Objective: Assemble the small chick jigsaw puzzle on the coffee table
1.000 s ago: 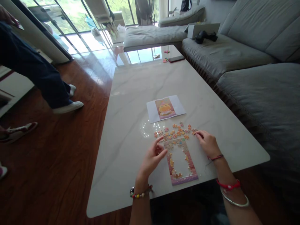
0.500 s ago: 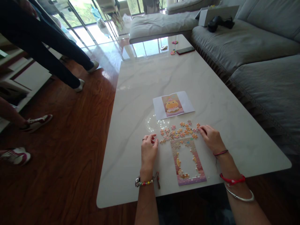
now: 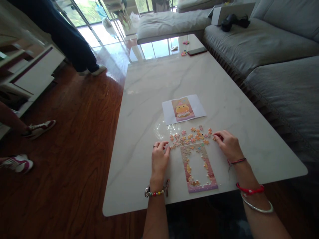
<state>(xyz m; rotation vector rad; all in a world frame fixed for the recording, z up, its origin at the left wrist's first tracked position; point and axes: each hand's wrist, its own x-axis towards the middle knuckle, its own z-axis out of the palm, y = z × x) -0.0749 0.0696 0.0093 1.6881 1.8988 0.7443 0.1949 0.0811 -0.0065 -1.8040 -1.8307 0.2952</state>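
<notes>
A jigsaw puzzle frame lies near the table's front edge, its border pieces joined around a bare white middle. Loose puzzle pieces, mostly orange and pink, are spread just beyond its top edge. My right hand, right of the pile, pinches a small orange puzzle piece between thumb and fingers. On the left, my left hand rests by the pile's end with fingers loosely curled and thumb apart, seemingly holding nothing. Past the pieces lies a white sheet with a printed picture of a yellow character.
A phone and small colourful items lie at the far end of the marble-patterned table. Grey sofa seats run along the right. Two people's legs and shoes show at left.
My right hand has shifted slightly right, and an orange piece from beside the frame's top right corner is now in its fingers. At left, a standing person's legs have come together.
</notes>
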